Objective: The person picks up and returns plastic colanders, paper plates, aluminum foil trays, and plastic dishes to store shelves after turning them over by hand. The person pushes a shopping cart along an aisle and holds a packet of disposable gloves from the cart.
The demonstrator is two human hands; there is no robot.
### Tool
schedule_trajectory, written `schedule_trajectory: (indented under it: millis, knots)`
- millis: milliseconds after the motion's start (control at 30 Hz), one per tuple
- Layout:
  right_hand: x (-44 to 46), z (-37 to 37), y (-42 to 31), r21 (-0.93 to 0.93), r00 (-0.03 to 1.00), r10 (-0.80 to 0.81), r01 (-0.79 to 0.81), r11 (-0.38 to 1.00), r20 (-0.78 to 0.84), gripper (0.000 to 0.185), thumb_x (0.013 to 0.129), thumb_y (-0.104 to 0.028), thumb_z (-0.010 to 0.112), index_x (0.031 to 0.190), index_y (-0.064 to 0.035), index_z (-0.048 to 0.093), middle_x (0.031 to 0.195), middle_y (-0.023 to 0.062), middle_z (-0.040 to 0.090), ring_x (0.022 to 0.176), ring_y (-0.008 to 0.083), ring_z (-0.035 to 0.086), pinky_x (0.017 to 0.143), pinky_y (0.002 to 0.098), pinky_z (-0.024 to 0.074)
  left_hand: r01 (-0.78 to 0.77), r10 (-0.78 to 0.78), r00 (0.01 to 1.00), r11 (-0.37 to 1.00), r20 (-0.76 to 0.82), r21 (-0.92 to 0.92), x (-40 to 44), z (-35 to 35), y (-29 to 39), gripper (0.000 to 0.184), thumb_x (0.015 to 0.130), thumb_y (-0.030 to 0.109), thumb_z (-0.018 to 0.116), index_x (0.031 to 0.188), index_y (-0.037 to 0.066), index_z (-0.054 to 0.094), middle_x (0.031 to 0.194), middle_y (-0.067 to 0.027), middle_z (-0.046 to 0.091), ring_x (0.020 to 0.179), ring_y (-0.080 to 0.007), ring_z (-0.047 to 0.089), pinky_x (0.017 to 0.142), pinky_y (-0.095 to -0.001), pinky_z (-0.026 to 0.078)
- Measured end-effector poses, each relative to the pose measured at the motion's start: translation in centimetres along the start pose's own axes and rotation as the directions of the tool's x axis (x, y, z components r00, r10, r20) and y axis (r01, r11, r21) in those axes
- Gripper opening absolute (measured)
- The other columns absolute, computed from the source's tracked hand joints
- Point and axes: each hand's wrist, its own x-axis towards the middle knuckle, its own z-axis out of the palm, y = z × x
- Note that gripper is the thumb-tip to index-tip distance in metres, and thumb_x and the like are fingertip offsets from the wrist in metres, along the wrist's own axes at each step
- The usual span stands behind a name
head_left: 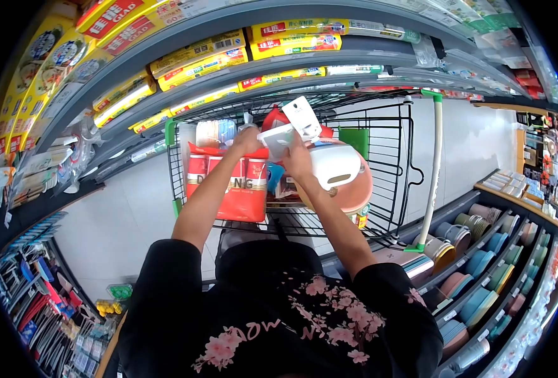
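Observation:
Over the shopping cart (397, 142), my right hand (298, 159) is closed on a white item with a hang card (302, 117). Its pale body (278, 140) lies between my two hands, and its exact kind is unclear. My left hand (246, 141) is curled at the item's left, above a red multipack (235, 189); a bit of clear plastic shows by its fingers, and what they grip is hidden. Beside my right forearm sits a white plastic container with a slot (337, 165), resting on a round orange-pink basin (358, 192).
Shelves with yellow boxed rolls (203, 66) run along the far side. Stacked bowls (479, 264) fill a rack at right. Packaged goods hang on a rack (52, 290) at lower left. A white-topped tub (216, 133) stands in the cart.

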Motion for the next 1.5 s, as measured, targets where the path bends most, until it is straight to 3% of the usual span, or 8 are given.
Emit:
schedule_trajectory:
  millis: [567, 667, 900, 1033, 1167, 1333, 1367, 1500]
  knots:
    - [-4.4, -1.2, -0.3, 0.716, 0.955, 0.284, -0.139, 0.684, -0.086, 0.041, 0.098, -0.013, 0.053, 0.132, 0.0061, 0.044, 0.116, 0.0111, 0.06, 0.117, 0.0199, 0.055, 0.1, 0.0281, 0.0413, -0.109, -0.034, 0.874, 0.958, -0.485, -0.263, -22.6, -11.8, 5.3, 0.034, 0.084, 0.02, 0.073, 0.109, -0.002, 0.066, 0.099, -0.021, 0.068, 0.089, -0.0373, 0.067, 0.079, -0.0407, 0.051]
    - [-3.8, 0.2, 1.6, 0.561, 0.94, 0.309, -0.177, 0.808, -0.148, 0.055, 0.099, -0.021, 0.052, 0.144, 0.005, 0.034, 0.122, 0.0182, 0.062, 0.111, 0.0249, 0.06, 0.096, 0.0344, 0.0449, -0.202, -0.058, 0.891, 0.838, -0.45, -0.507, -24.9, -12.8, 6.1, 0.037, 0.085, 0.014, 0.075, 0.115, -0.005, 0.065, 0.1, -0.0144, 0.073, 0.089, -0.0194, 0.069, 0.081, -0.0307, 0.051]
    - [-7.0, -3.7, -7.1, 0.44, 0.952, 0.187, -0.065, 0.896, -0.241, 0.045, 0.1, -0.026, 0.055, 0.131, 0.0056, 0.052, 0.091, 0.0118, 0.067, 0.085, 0.0208, 0.066, 0.076, 0.0322, 0.0514, -0.241, -0.048, 0.954, 0.466, -0.296, -0.851, -28.2, -13.8, 6.1, 0.042, 0.085, 0.009, 0.074, 0.123, -0.003, 0.06, 0.108, -0.0104, 0.07, 0.096, -0.0155, 0.066, 0.085, -0.0286, 0.052]
    - [-13.3, -10.0, -18.1, 0.743, 0.976, 0.183, -0.21, 0.636, 0.12, 0.04, 0.104, -0.032, 0.049, 0.122, 0.002, 0.059, 0.058, 0.0, 0.051, 0.044, 0.0088, 0.047, 0.043, 0.0229, 0.0343, -0.277, -0.034, 0.943, 0.47, -0.33, -0.838, -32.0, -17.4, 9.8, 0.047, 0.086, 0.007, 0.073, 0.127, -0.004, 0.054, 0.112, -0.0132, 0.069, 0.097, -0.0175, 0.067, 0.086, -0.0297, 0.054]
    - [-17.1, -12.7, -23.3, 0.807, 0.934, 0.07, -0.338, 0.485, 0.35, 0.055, 0.107, -0.045, 0.033, 0.132, 0.0009, 0.05, 0.068, 0.0085, 0.065, 0.045, 0.0126, 0.051, 0.042, 0.023, 0.0386, -0.265, 0.064, 0.963, 0.397, -0.262, -0.879, -34.4, -20.1, 11.6, 0.049, 0.086, 0.009, 0.075, 0.128, -0.004, 0.055, 0.115, -0.0147, 0.067, 0.103, -0.0171, 0.065, 0.086, -0.031, 0.053]
    - [-16.6, -13.4, -25.3, 0.947, 0.891, -0.328, -0.27, 0.172, 0.313, 0.073, 0.105, -0.057, 0.018, 0.139, 0.0022, 0.045, 0.121, 0.026, 0.064, 0.092, 0.0263, 0.071, 0.067, 0.0322, 0.0597, -0.684, 0.416, 0.683, 0.653, -0.601, -0.325, -37.0, -22.3, 12.1, 0.033, 0.076, 0.002, 0.078, 0.108, 0.008, 0.073, 0.12, -0.0075, 0.063, 0.124, -0.0255, 0.055, 0.097, -0.0347, 0.048]
    - [-17.6, -13.6, -26.4, 0.945, 0.946, -0.055, -0.314, 0.09, 0.32, 0.074, 0.105, -0.054, 0.018, 0.133, 0.0051, 0.053, 0.124, 0.0241, 0.063, 0.106, 0.0266, 0.067, 0.084, 0.0359, 0.0575, -0.72, 0.558, 0.594, 0.69, -0.579, -0.074, -37.9, -23.6, 12.2, 0.036, 0.069, 0.005, 0.082, 0.103, 0.017, 0.077, 0.13, -0.0073, 0.059, 0.137, -0.0325, 0.042, 0.106, -0.0416, 0.043]
    - [-18.2, -14.9, -26.7, 0.949, 0.918, -0.341, -0.096, 0.3, 0.201, 0.043, 0.105, -0.028, 0.047, 0.126, 0.0065, 0.06, 0.125, 0.0196, 0.063, 0.118, 0.0236, 0.06, 0.097, 0.0347, 0.0514, -0.695, 0.562, 0.393, 0.7, -0.728, 0.165, -40.0, -23.2, 13.7, 0.035, 0.068, 0.015, 0.086, 0.101, 0.026, 0.079, 0.145, -0.0091, 0.048, 0.142, -0.0378, 0.032, 0.114, -0.0495, 0.034]
